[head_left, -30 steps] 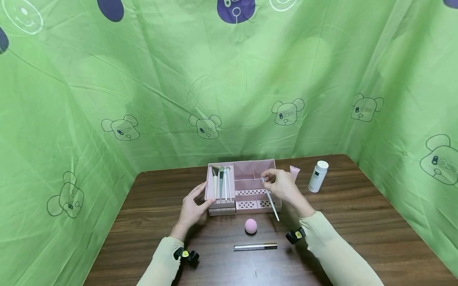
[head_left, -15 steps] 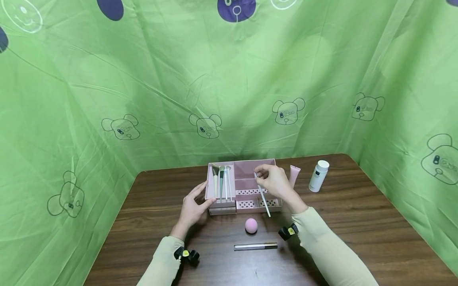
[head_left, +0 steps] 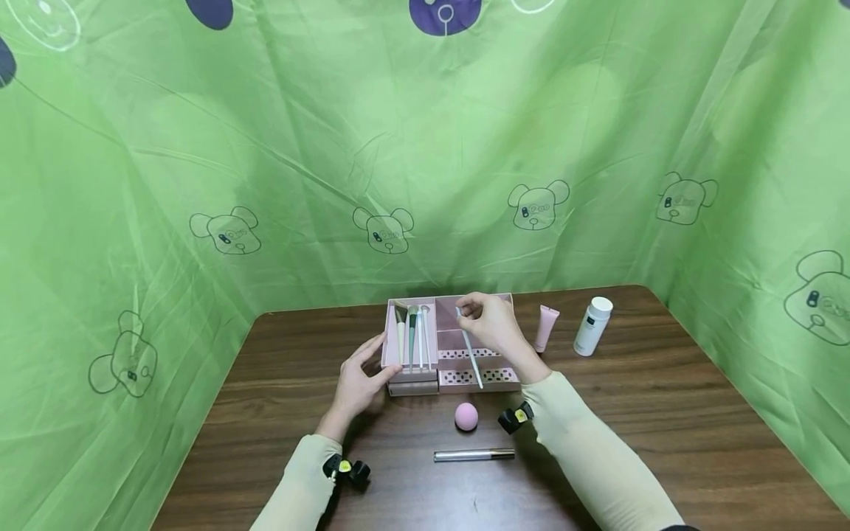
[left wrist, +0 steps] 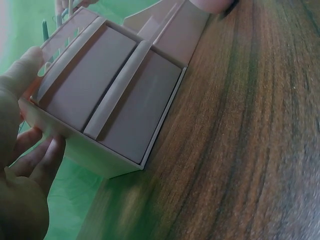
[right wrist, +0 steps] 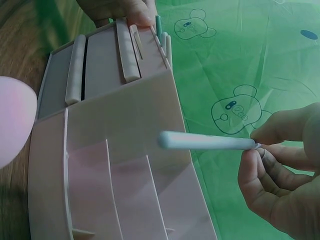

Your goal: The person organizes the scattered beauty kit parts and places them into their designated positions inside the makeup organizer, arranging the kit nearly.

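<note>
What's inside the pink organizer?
Makeup brushes lie in its left top tray. The two drawers are closed, hiding any contents; in the head view, the right hand covers part of the right compartments.

In the right wrist view, the right hand (right wrist: 282, 172) hides one end of the stick (right wrist: 207, 141); in the head view it covers part of the box (head_left: 451, 341). We find the lettering (head_left: 590, 322) on the bottle (head_left: 593, 336) too small to read. Both wrist views cut off the ball (right wrist: 17, 122).
</note>
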The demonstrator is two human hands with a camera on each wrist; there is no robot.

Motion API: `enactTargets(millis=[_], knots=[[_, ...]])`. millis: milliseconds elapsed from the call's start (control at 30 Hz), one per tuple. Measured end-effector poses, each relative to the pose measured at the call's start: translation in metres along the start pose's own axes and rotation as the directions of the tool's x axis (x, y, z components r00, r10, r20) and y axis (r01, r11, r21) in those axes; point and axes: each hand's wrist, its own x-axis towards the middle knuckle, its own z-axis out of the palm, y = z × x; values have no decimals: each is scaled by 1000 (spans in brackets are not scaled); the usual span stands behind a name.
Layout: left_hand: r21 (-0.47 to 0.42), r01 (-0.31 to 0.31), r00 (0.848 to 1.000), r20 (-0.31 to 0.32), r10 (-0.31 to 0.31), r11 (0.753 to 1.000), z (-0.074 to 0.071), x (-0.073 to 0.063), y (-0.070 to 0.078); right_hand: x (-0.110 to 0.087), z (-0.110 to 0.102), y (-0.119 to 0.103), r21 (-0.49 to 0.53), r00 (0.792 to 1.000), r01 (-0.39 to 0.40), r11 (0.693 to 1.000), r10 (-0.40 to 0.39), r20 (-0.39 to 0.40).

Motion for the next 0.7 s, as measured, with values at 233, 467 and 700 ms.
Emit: enactTargets(millis=[233, 467, 700], knots=[[7, 5, 1000, 5, -5, 1000, 0, 0, 1, 7, 2, -8, 37, 1000, -15, 999, 15, 17], [-27, 0, 1000, 13, 0, 1000, 1, 1, -1, 14, 6, -19, 137, 998, -32, 990, 24, 63], [-22, -1, 1000, 13, 1, 1000, 1, 0, -2, 20, 15, -25, 94, 999, -34, 995, 30, 46]])
